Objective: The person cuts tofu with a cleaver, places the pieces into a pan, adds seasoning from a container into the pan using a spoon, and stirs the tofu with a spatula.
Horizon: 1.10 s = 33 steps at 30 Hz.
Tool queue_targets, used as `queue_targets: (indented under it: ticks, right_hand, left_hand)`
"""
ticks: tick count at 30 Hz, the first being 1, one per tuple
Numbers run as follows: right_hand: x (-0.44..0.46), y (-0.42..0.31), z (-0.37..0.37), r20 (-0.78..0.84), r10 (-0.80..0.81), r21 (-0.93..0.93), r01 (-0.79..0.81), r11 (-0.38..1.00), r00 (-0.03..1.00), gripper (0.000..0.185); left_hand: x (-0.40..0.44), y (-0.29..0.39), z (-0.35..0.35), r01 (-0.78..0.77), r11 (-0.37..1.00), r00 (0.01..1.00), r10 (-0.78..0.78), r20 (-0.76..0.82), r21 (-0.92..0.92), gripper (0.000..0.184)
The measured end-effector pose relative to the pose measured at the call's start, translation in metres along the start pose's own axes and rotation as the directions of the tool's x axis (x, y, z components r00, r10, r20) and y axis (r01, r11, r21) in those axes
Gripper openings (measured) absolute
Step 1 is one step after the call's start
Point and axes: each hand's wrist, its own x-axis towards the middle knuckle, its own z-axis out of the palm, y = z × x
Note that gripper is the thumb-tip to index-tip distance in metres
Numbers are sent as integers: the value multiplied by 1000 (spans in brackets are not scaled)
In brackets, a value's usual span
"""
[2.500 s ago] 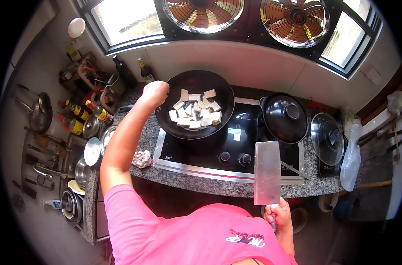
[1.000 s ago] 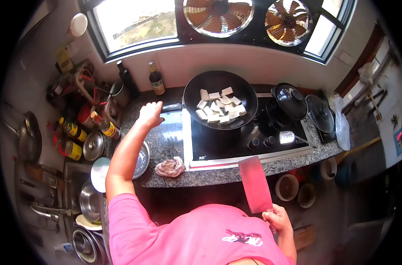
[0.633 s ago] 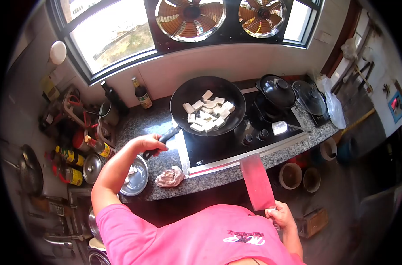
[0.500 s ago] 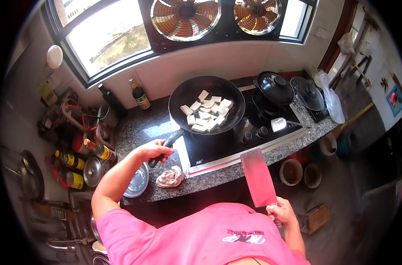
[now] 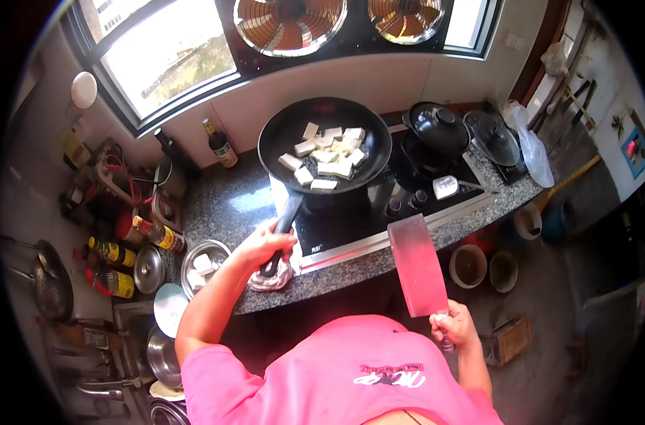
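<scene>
Centrally, a black wok (image 5: 274, 142) is seen at the left side of a black glass hob (image 5: 351, 230), with white blocks (image 5: 335, 168) scattered across its base. Whether the wok is resting on the burner or slightly raised cannot be told from this overhead angle. Its dark handle (image 5: 288, 214), pointed back toward the person, is gripped by the left hand (image 5: 268, 245), with the fingers wrapped around it. Below that hand, a crumpled cloth (image 5: 271, 278) can be seen on the speckled counter (image 5: 227, 188); whether it is being touched is unclear. Just beside the left forearm, and partly hidden by it, a metal bowl (image 5: 216, 249) is placed, with more white pieces (image 5: 203, 264) inside.

A broad cleaver (image 5: 417, 268) is held in the closed right hand (image 5: 455, 324), in front of the pink shirt (image 5: 329, 354). Its blade is pointed up toward the hob, and pink is shown on its surface.

At the hob's right side, a black lidded pot (image 5: 436, 129) is set, with a metal utensil (image 5: 446, 187) laid nearer the front. By the wall, a dark bottle (image 5: 221, 145) is stood on the counter.
</scene>
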Motion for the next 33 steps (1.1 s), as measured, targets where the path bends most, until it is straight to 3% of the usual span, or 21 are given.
queue_targets:
  ticks: [6,9,10,14,19,25,27,33]
  right_hand:
    - [-5,3,-9,-1,-5,19,5,1000,1000,10]
    - [-4,-1,-10,10,-34,41,34,999,999,11]
    - [-4,-3,-8,15,-43,59,42,997,999,12]
    - [-11,0,-16,28,-50,37,49,998,998,15]
    - [-3,0,-16,67,-96,57,93,994,993,11]
    - [-7,-7,-15,72,-72,110,64,992,995,11]
    - [-1,1,-17,89,-104,117,94,989,991,12]
    - [-9,3,-24,46,-78,133,71,989,996,12]
  left_hand:
    - [5,3,15,-26,1000,999,25,-34,-7,21]
    - [-9,1,15,-38,995,998,42,45,-88,20]
    - [-5,2,19,-34,999,999,32,-39,-41,19]
    - [2,1,27,-80,996,997,80,0,-47,18]
    - [8,-8,37,-85,995,996,84,-22,-53,20]
    - [-5,-7,38,-34,997,997,39,73,-65,21]
    - [5,-13,39,-47,998,999,47,10,-44,23]
    - [16,-24,29,-32,995,999,33,12,-100,23]
